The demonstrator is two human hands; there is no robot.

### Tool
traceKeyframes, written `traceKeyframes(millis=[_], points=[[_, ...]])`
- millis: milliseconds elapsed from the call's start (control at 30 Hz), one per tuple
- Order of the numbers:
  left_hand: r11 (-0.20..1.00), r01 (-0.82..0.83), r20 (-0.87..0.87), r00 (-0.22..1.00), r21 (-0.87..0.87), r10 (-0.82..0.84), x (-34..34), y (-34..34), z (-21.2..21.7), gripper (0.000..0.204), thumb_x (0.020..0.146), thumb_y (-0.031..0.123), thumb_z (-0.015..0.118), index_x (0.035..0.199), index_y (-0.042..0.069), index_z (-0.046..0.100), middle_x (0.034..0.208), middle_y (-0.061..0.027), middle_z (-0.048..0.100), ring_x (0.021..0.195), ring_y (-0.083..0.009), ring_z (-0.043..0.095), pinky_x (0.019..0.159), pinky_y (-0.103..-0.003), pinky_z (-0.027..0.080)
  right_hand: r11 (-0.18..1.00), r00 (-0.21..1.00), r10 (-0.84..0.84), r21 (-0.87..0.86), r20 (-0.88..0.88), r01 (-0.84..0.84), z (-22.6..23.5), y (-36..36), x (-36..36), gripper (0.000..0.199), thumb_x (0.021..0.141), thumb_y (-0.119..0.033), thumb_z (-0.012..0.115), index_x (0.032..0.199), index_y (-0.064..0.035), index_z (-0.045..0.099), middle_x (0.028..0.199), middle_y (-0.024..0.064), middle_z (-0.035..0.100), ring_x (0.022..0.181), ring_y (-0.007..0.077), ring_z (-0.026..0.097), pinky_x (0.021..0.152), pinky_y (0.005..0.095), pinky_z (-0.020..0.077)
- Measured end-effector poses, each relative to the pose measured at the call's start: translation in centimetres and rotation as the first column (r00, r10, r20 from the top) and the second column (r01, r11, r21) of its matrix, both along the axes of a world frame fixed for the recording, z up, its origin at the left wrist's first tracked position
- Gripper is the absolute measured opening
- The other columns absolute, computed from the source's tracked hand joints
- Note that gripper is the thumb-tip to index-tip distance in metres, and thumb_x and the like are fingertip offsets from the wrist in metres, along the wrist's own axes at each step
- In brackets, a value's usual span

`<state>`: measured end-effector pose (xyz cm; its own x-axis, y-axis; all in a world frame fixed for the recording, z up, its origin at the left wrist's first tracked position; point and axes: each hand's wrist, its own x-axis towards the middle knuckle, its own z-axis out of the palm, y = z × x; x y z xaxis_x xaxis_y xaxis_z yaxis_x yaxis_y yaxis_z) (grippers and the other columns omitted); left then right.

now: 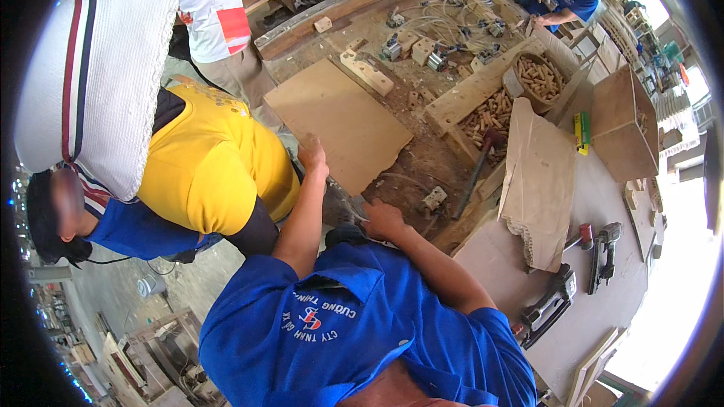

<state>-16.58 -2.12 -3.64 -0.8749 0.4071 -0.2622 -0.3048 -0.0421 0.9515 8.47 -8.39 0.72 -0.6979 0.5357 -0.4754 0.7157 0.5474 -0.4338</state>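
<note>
A brown sheet of cardboard (339,120) with a ragged right edge lies tilted over the near side of the workbench. My left hand (312,157) is closed on its lower left edge, with the thumb uppermost. Just below the sheet's near corner is my right hand (383,220), fingers curled together. Something thin and greyish shows beside those fingers, too small to make out. Right of the sheet, a small wooden block (434,198) rests on the bench, near a dark-handled hammer (477,173).
Wooden dowels fill a round basket (537,79) and a bench compartment. A second cardboard piece (539,181) and nail guns (554,301) lie on the right-hand table. Clamps with hoses (437,59) are farther back. A person in yellow (211,158) stands close on my left; another works at far right.
</note>
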Motion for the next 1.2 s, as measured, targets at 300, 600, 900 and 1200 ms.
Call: traceKeyframes(millis=[300, 600, 900, 1200], points=[[0.971, 0.149, 0.083, 0.987, -0.186, -0.136, 1.9, 0.2, -0.5, 0.043, 0.097, 0.016, 0.070, 0.137, 0.003, 0.062, 0.128, -0.0087, 0.071, 0.113, -0.0234, 0.067, 0.096, -0.041, 0.054, 0.997, 0.992, 0.037, -0.063, -0.121, -0.045, -1.7, -1.1, -0.6, 0.065, 0.092, -0.028, 0.071, 0.153, -0.0134, 0.051, 0.138, 0.0223, 0.057, 0.121, 0.0458, 0.064, 0.097, 0.0572, 0.0559], [0.966, 0.198, 0.274, 0.950, -0.168, -0.148, 0.0, 0.6, 0.1, 0.046, 0.096, 0.015, 0.072, 0.140, 0.003, 0.061, 0.129, -0.0061, 0.071, 0.114, -0.0249, 0.068, 0.092, -0.045, 0.056, 0.938, 0.931, -0.339, 0.029, -0.137, 0.346, -2.8, -3.3, -0.8, 0.046, 0.093, -0.027, 0.071, 0.134, -0.0070, 0.063, 0.130, 0.0246, 0.059, 0.119, 0.0470, 0.063, 0.096, 0.0568, 0.0547], [0.956, 0.281, 0.289, 0.912, 0.080, -0.292, -0.8, 1.8, 1.0, 0.055, 0.099, 0.023, 0.074, 0.147, 0.004, 0.055, 0.141, -0.0092, 0.064, 0.125, -0.0291, 0.064, 0.103, -0.049, 0.053, 0.846, 0.801, -0.530, -0.235, -0.277, 0.479, -2.7, -2.4, -0.6, 0.062, 0.094, -0.032, 0.070, 0.146, -0.0004, 0.058, 0.140, 0.0299, 0.061, 0.125, 0.0494, 0.062, 0.105, 0.0522, 0.0516], [0.881, 0.382, 0.223, 0.918, -0.280, -0.328, 0.0, 0.6, 1.0, 0.042, 0.096, 0.017, 0.073, 0.136, 0.007, 0.063, 0.126, -0.0112, 0.070, 0.105, -0.0276, 0.070, 0.081, -0.047, 0.059, 0.748, 0.837, -0.502, -0.595, -0.218, 0.294, -8.3, -3.0, -2.0, 0.083, 0.095, -0.049, 0.072, 0.158, 0.0000, 0.046, 0.142, 0.0292, 0.063, 0.120, 0.0399, 0.068, 0.105, 0.0477, 0.0525]])
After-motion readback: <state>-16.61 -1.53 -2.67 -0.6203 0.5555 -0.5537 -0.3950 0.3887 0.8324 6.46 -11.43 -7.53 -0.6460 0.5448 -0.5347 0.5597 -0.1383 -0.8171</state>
